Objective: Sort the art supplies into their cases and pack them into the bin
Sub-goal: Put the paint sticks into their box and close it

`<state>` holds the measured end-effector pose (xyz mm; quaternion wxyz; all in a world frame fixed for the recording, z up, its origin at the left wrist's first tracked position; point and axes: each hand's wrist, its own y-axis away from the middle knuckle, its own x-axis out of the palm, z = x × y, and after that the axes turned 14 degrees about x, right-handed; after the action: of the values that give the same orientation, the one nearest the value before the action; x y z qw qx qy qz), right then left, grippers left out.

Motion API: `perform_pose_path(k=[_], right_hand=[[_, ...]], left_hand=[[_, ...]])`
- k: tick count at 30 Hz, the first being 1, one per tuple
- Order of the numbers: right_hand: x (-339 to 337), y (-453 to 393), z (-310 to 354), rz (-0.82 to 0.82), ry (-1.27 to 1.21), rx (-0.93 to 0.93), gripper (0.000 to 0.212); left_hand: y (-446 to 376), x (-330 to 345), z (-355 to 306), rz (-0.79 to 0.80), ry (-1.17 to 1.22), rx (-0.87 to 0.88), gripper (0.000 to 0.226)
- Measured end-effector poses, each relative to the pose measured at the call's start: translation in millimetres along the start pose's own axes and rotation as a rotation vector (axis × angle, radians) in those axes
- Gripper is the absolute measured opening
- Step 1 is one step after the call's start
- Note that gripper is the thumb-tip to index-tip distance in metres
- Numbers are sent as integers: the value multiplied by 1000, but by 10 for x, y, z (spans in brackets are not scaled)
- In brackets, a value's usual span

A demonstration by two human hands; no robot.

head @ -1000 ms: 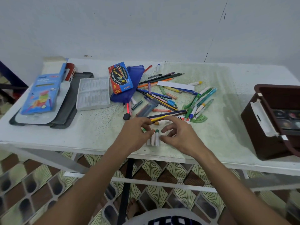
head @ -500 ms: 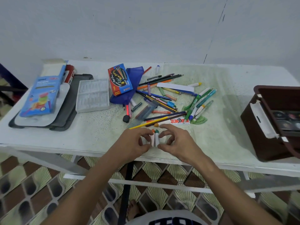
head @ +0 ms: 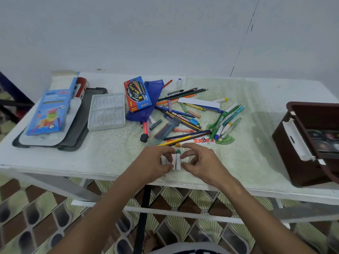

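A few small white paint tubes [head: 176, 160] lie side by side near the table's front edge. My left hand [head: 155, 164] and my right hand [head: 200, 164] press them together from both sides, fingers curled round the bunch. Behind them lies a scattered heap of pencils, pens and crayons [head: 190, 116]. A blue mesh pouch [head: 146, 99] with a red and blue watercolour pencil box [head: 136, 93] on it lies at the heap's left. The brown bin [head: 300, 153] stands at the right edge and holds a paint palette.
A clear plastic tray [head: 106, 111] lies left of the pouch. Further left a blue neon crayon box [head: 51, 107] rests on a grey tray [head: 77, 136]. A ruler [head: 194, 141] and green protractor [head: 226, 139] lie just behind my hands. Patterned floor shows below the table.
Both hands drew the small tubes toward the table's front edge and closed in on them from each side. The camera tilted slightly.
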<state>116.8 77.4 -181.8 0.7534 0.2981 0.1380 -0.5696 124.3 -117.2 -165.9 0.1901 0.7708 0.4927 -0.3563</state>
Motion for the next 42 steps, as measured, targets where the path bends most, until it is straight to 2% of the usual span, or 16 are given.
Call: perform_pose_path(k=[14, 18, 24, 26, 29, 33, 42], right_hand=[[49, -30, -50, -7, -39, 3, 60], [-34, -57, 1, -41, -44, -27, 52], [-310, -383, 168, -179, -6, -54, 52], [-354, -506, 189, -170, 71, -54, 56], [-396, -602, 211, -98, 176, -39, 63], [-399, -607, 194, -11, 223, -34, 61], [-370, -609, 153, -3, 223, -68, 59]], left_hand=[[-31, 2, 39, 3, 14, 37, 44], [-103, -100, 53, 4, -3, 44, 43], [-655, -582, 358, -152, -259, -35, 43], [-829, -679, 482, -105, -360, -26, 48], [-990, -752, 575, 61, -512, 0, 55], [-1096, -736, 628, 189, -708, 41, 58], [-1129, -688, 708, 194, -636, 38, 61]])
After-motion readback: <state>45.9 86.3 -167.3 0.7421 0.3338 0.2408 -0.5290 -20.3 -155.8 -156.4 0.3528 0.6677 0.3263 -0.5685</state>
